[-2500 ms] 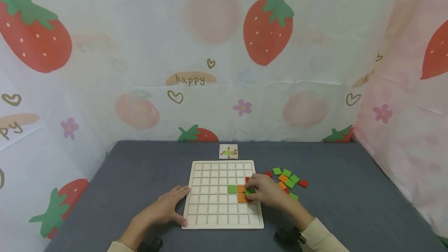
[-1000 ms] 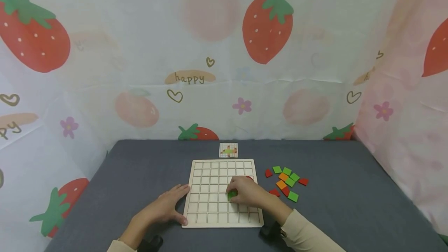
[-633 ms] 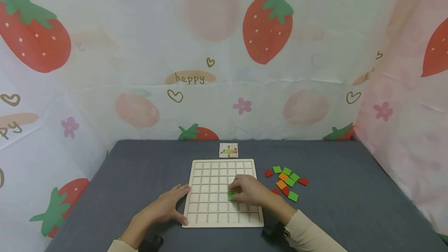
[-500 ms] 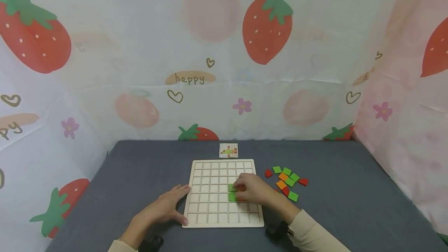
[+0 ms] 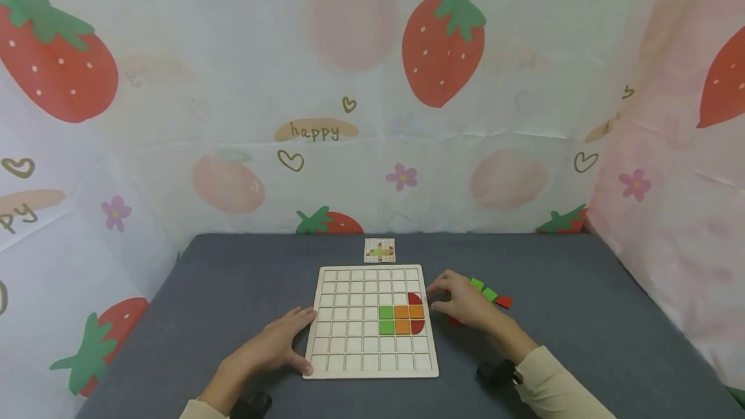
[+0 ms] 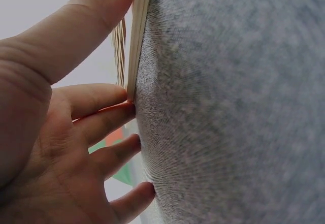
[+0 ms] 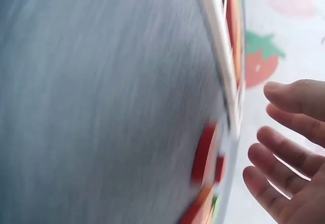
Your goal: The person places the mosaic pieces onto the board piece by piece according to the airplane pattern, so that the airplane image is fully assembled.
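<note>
A pale wooden grid board [image 5: 349,344] lies on the grey table. Toward its right side sit green square tiles [image 5: 387,327], orange square tiles [image 5: 402,327] and red rounded tiles [image 5: 417,327] in the cells. My left hand [image 5: 276,341] rests at the board's left edge, fingers and thumb stretched along it; the left wrist view shows fingertips touching the board's edge [image 6: 138,41]. My right hand [image 5: 465,299] hovers just right of the board, over loose tiles and partly covering them. In the right wrist view its fingers [image 7: 274,168] are loosely spread, holding nothing.
A small pattern card [image 5: 380,251] lies beyond the board's far edge. Loose green tiles [image 5: 489,294] and a red tile [image 5: 504,302] show past the right hand. A strawberry-print cloth [image 5: 326,180] hangs behind the table.
My right hand carried a green tile leftward, and it now sits in a cell below the other green tile. The hand then let go and moved right to the loose tiles. The left hand stayed.
</note>
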`<state>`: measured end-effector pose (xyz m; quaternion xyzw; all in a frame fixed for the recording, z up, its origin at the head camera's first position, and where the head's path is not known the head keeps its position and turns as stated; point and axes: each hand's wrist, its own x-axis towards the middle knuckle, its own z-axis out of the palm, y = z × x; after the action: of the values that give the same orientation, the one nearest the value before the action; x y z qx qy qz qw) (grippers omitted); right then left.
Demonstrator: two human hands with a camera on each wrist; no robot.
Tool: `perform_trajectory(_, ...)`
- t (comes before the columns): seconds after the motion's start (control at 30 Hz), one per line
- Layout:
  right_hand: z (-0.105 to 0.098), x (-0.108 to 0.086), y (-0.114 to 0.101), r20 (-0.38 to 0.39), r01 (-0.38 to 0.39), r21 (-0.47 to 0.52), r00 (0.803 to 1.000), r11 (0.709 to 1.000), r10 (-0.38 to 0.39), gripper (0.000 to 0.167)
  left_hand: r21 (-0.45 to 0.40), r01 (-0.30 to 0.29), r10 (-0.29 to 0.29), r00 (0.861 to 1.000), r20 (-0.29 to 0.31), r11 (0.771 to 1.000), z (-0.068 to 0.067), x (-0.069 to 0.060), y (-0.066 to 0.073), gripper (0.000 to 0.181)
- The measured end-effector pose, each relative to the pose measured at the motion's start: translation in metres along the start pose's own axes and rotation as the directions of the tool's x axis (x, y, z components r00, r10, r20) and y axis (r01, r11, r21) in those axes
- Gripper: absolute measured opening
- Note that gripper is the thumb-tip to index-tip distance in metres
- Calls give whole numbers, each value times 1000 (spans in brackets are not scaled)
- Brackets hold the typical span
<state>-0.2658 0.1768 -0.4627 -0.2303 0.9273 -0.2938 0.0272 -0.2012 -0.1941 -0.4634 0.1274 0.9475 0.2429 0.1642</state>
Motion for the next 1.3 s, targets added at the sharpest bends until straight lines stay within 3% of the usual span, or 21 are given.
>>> perform_trajectory(0.27,-26,-7,33,-40,-102,1,994,995,102,27,-11,-11,11,1000,5,1000,0,-2,-1,104)
perform_trajectory(0.53,-40,-6,57,-30,-100,-46,995,994,98,26,-23,-34,34,999,-6,999,0,-3,-2,103)
perform_trajectory(0.7,-42,-5,69,0,-135,-47,991,990,135,28,-26,-33,33,999,-14,999,0,-4,-2,103)
perform_trajectory(1.3,-45,-1,71,30,-146,-62,989,987,148,25,-45,-101,101,995,-18,994,1,-2,-8,105)
